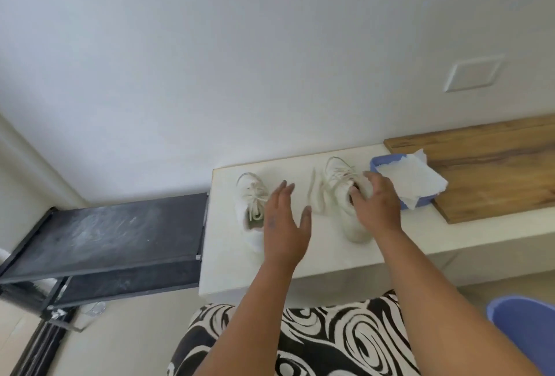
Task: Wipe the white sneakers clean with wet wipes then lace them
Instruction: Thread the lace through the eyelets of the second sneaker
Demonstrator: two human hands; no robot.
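White sneakers, two of them, side by side on the pale ledge point(228, 255), both laced.
Left sneaker point(250, 195) just beyond and left of the left hand point(285, 225), fingers spread straight, gripping nothing; right sneaker point(339, 192) under the right hand point(375, 204), fingers curled over its collar; white wipes point(408, 177) in a blue tub point(417, 203) just right of that hand.

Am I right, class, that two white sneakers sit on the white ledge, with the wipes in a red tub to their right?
Not quite: the head view shows the tub is blue. The two white sneakers do sit on the white ledge, wipes to their right.
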